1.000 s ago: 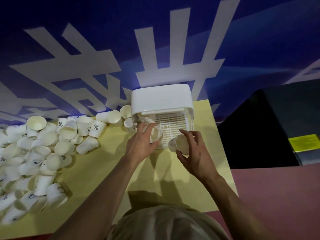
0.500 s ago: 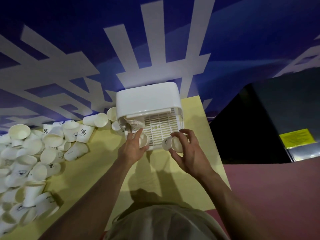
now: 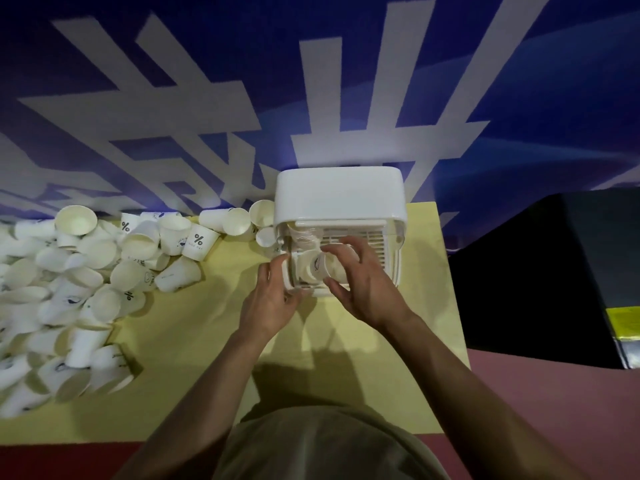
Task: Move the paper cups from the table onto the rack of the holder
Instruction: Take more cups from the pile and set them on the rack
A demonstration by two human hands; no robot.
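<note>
Step in hand: setting a small white paper cup (image 3: 323, 268) down onto the white slatted plastic rack (image 3: 372, 242) of the white box-shaped cup holder (image 3: 341, 195).
Right hand (image 3: 367, 289): curled around that cup from the right and from above, fingers (image 3: 341, 249) and thumb closed on its wall; it has hold of the cup.
Left hand (image 3: 268, 299): at the rack's near-left corner, fingers half-bent and touching the rack's rim; whether it grips anything I cannot tell, though no cup shows in it.
Key relation: the held cup lies on its side, long axis running left to right, its base facing left toward the left hand, and it sits over the rack's near-left part. The right hand is the nearer one and does the placing; the left looks to be only steadying.
Neighbours on the rack: pale cups stand at the rack's back-left, just beyond the held one, so room on that side is tight.
Open room: the rack's right half shows bare slats.
Edges: the holder's hood overhangs the rack's back; the near rim is low and open toward the person.
Remaining supply: a large heap of white paper cups (image 3: 69, 271) covers the left of the yellow surface (image 3: 194, 341), well apart from the holder, with a few just beside its left wall.
Progress: early, judging by the heap.
</note>
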